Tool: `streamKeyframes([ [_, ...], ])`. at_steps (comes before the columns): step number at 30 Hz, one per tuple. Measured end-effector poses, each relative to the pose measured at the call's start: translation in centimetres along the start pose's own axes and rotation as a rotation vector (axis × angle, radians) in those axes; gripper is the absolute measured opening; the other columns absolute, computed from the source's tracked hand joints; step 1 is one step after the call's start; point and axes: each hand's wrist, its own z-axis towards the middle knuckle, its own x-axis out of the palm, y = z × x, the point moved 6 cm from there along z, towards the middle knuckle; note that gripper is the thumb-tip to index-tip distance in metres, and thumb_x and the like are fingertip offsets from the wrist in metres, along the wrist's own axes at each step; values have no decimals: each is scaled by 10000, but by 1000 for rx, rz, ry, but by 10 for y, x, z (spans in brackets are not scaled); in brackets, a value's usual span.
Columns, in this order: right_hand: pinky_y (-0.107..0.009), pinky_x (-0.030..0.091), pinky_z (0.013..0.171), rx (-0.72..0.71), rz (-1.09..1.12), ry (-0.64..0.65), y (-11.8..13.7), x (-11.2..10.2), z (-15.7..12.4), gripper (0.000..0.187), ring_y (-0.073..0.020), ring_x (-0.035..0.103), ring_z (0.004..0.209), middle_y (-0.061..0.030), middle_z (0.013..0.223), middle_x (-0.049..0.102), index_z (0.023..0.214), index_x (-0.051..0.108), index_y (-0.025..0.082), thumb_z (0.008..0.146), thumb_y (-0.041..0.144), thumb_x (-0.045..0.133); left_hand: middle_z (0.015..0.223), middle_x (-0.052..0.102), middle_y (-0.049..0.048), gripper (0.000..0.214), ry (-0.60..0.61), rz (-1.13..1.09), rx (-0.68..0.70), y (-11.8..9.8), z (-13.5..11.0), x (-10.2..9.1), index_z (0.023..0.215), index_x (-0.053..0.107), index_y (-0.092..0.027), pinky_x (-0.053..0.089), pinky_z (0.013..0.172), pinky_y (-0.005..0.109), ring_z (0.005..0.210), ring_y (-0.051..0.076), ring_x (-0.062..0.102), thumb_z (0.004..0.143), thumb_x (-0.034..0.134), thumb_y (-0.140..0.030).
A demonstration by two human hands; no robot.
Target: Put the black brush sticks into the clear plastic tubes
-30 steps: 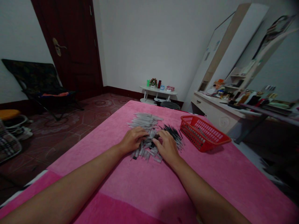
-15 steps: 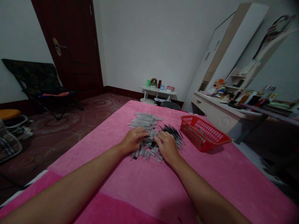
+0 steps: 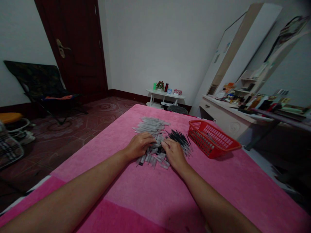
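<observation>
The person's left hand (image 3: 139,145) and right hand (image 3: 174,151) flank the short pale pieces (image 3: 152,159) at frame centre, long axes mixed, neither hand clearly nearer — whether either is clamped on one cannot be told.

Dim, flat light; source out of frame. Soft shadow on pink cloth (image 3: 136,194), bottom centre-right. Lower right murky. Wide-angle lean in door (image 3: 75,48), upper left, and cabinet (image 3: 251,42), upper right. Grey pieces (image 3: 152,125) mid-frame soft, smeared.

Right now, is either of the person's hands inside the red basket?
No, the left hand and right hand are both over the pile of small pieces, left of the red basket.
</observation>
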Motion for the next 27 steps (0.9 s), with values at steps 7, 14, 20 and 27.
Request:
streamKeyframes([
  [7,-281,362,736,-60,-56,-14,8,-2,-3,104,-175,525,846,-25,845,602,848,645,191,853,225,547,881,642,77,181,-227,-30,-139,18,-3,-12,974,649,-180,452,762,315,851,188,568,840,531,-151],
  [14,-331,370,814,-190,-226,120,25,13,-8,235,-205,489,961,-48,989,576,987,677,253,777,157,635,887,665,64,204,-376,-153,-238,25,-4,-19,928,664,-202,472,796,327,872,192,596,797,543,-105],
  [20,-339,388,798,-141,-242,105,21,13,-7,149,-218,516,930,-64,949,607,888,627,194,758,121,624,864,664,47,142,-493,-355,-408,33,-3,-25,911,623,-191,509,763,304,827,172,634,777,585,-159],
  [27,-289,446,758,124,227,-92,-2,4,-3,220,-174,587,831,-58,961,652,978,611,179,773,129,547,885,658,30,430,-635,-1001,-678,43,-4,-12,1043,448,-205,559,656,297,837,193,668,698,703,-249],
])
